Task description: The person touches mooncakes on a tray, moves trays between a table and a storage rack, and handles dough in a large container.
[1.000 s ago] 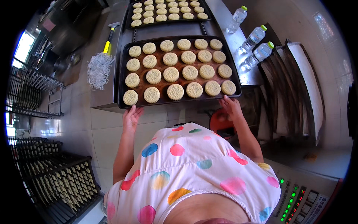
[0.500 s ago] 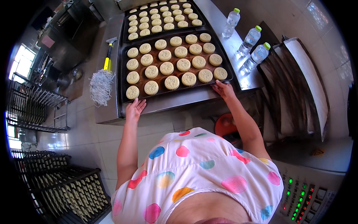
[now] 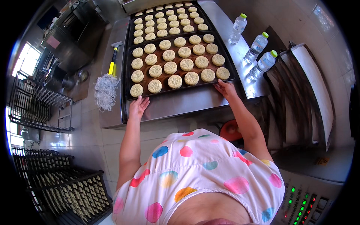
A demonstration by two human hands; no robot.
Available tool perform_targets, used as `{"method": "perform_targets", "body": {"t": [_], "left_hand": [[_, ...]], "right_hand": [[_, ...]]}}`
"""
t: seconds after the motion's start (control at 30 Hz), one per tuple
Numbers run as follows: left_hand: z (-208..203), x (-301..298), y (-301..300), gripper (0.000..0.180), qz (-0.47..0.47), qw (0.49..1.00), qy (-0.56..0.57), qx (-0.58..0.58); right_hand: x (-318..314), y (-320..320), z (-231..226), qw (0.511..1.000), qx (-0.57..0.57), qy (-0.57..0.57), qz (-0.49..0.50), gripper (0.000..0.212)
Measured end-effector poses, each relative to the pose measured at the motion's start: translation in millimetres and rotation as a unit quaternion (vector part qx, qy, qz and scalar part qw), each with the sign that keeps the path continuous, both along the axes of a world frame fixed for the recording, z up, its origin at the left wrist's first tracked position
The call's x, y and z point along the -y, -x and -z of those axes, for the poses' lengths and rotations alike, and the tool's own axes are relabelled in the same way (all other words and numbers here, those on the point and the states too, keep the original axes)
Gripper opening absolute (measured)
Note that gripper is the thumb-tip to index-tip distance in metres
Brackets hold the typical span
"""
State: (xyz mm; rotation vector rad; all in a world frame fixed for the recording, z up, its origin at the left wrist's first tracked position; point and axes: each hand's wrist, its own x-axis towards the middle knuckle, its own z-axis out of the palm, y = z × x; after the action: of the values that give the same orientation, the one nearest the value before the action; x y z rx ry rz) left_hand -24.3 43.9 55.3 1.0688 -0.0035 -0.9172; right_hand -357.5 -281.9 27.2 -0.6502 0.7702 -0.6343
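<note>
A dark baking tray [image 3: 180, 89] lies on the steel table, holding rows of pale round moulded pastries [image 3: 174, 81]. My left hand [image 3: 138, 107] is at its near left corner, fingers stretched out and the tips against the rim. At the near right corner my right hand [image 3: 225, 89] touches the rim, its fingers extended and apart. Neither hand is wrapped round the tray. Beyond it, a second dark tray of similar pastries [image 3: 174, 24] meets the first one's far edge.
Three water bottles [image 3: 256, 47] with green caps stand right of the trays. A yellow-handled string mop [image 3: 107, 92] lies on the left. Several used trays [image 3: 300, 90] lean at the right. Racks [image 3: 41, 101] stand on the left, and a control panel [image 3: 300, 206] is at lower right.
The near tray has slid away from me, and more bare table shows before its near edge. Both hands have moved with it. The whole view has shifted slightly.
</note>
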Motion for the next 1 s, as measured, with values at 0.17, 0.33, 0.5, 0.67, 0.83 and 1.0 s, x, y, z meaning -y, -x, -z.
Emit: {"method": "perform_targets", "body": {"t": [0.17,0.33,0.5,0.67,0.83,1.0], "left_hand": [[3.4,2.8,6.1,0.023,-0.005,1.0,0.008,-0.001],[7.3,6.0,11.2,0.026,-0.004,1.0,-0.01,0.017],[6.5,11.2,17.7,0.034,-0.019,0.996,-0.081,0.029],[13.7,20.5,43.3,0.032,-0.011,0.984,-0.166,0.062],[29.7,8.6,96.1,0.026,0.063,0.922,-0.216,0.314],[15.8,-19.3,144.5,0.037,0.16,0.68,-0.312,0.643]], "right_hand": [[3.3,1.2,-0.9,1.0,-0.018,0.009,0.011,0.023],[3.8,1.0,0.4,0.999,-0.009,0.041,0.024,0.019],[3.9,0.5,1.5,0.997,-0.021,0.057,0.04,0.02],[-2.5,5.4,-1.3,0.995,-0.063,0.049,0.062,0.022],[-35.4,31.7,-0.4,0.998,-0.032,0.052,-0.024,0.021],[-71.0,66.7,2.7,0.987,-0.08,0.121,-0.073,0.019]]}}
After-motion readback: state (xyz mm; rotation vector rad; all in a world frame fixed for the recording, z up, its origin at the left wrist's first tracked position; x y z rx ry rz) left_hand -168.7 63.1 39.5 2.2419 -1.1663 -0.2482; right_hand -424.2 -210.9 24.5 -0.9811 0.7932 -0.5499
